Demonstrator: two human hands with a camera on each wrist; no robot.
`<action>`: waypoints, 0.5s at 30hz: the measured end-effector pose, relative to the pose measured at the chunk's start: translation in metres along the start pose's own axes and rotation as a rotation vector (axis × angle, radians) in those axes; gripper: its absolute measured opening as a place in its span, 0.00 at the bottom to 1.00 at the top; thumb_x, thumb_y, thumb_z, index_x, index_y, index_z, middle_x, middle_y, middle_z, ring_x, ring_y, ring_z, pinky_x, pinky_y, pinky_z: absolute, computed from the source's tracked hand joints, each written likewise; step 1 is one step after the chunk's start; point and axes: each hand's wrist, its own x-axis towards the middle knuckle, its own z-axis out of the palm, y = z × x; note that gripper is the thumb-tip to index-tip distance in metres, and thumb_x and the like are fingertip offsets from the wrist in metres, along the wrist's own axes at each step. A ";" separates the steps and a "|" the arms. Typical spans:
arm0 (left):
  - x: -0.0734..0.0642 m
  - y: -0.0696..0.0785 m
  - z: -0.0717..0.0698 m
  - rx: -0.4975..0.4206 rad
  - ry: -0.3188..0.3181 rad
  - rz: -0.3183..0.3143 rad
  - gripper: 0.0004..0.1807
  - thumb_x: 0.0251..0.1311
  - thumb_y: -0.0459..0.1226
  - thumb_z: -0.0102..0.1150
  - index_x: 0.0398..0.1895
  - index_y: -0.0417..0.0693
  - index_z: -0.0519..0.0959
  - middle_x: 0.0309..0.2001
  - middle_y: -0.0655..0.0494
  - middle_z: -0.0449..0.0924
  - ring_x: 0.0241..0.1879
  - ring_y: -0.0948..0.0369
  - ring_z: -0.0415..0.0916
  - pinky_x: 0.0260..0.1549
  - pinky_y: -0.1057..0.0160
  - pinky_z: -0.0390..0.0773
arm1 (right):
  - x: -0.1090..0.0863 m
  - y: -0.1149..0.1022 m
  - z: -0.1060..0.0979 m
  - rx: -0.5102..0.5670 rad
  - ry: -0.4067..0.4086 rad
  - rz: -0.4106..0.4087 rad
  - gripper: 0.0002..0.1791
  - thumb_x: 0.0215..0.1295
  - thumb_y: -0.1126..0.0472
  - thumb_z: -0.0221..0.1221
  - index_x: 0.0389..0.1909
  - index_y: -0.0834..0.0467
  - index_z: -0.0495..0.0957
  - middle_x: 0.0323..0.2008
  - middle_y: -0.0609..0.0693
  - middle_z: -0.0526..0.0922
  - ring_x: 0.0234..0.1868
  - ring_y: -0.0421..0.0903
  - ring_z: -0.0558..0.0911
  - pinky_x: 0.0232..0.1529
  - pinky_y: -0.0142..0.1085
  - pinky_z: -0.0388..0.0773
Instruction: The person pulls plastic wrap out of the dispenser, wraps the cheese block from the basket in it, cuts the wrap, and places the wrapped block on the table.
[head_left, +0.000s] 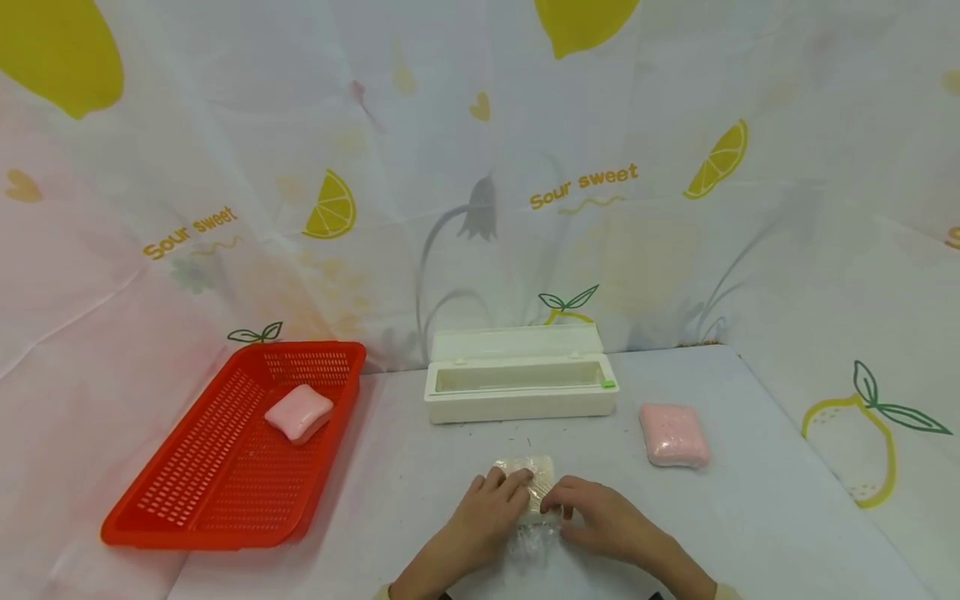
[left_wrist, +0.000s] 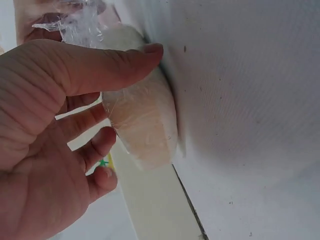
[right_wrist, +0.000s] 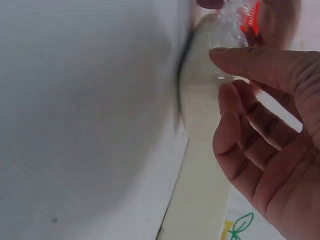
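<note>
A cream-coloured, square, cushion-like block (head_left: pixel 543 477) wrapped in clear plastic film lies on the table near the front. My left hand (head_left: pixel 483 515) holds it at the left, with fingers on its top and the thumb (left_wrist: pixel 120 65) along its side. At the right edge my right hand (head_left: pixel 603 518) has its fingers curled and pinches the film (right_wrist: pixel 231 25) against the block. Loose film (head_left: pixel 532 543) bunches at the near side, between both hands. The right index fingertip is partly hidden in the right wrist view.
Behind the block stands a long white box (head_left: pixel 521 408) with a raised lid and a green piece at its right end. A red basket (head_left: pixel 300 521) at left holds a pink wrapped block (head_left: pixel 300 411). Another pink wrapped block (head_left: pixel 673 435) lies at right. Lemon-print cloth hangs behind.
</note>
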 end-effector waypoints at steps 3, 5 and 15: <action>0.002 -0.001 -0.003 -0.077 -0.032 -0.001 0.15 0.52 0.33 0.69 0.38 0.52 0.72 0.62 0.55 0.71 0.40 0.62 0.65 0.28 0.71 0.62 | 0.002 0.000 0.006 -0.103 0.025 -0.076 0.22 0.46 0.67 0.73 0.42 0.47 0.79 0.38 0.36 0.77 0.34 0.32 0.75 0.34 0.26 0.74; 0.002 -0.002 -0.005 -0.134 -0.058 -0.009 0.15 0.52 0.32 0.69 0.36 0.53 0.72 0.62 0.54 0.70 0.40 0.62 0.66 0.27 0.72 0.63 | 0.003 0.001 0.009 -0.169 0.051 -0.135 0.23 0.43 0.65 0.75 0.41 0.47 0.79 0.39 0.37 0.77 0.35 0.31 0.75 0.35 0.26 0.74; -0.001 -0.004 0.000 -0.279 -0.009 0.005 0.14 0.52 0.28 0.69 0.33 0.52 0.73 0.62 0.51 0.71 0.41 0.63 0.67 0.32 0.77 0.64 | 0.009 0.000 0.021 -0.356 0.121 -0.298 0.18 0.42 0.58 0.76 0.34 0.49 0.80 0.37 0.38 0.78 0.36 0.33 0.77 0.37 0.25 0.74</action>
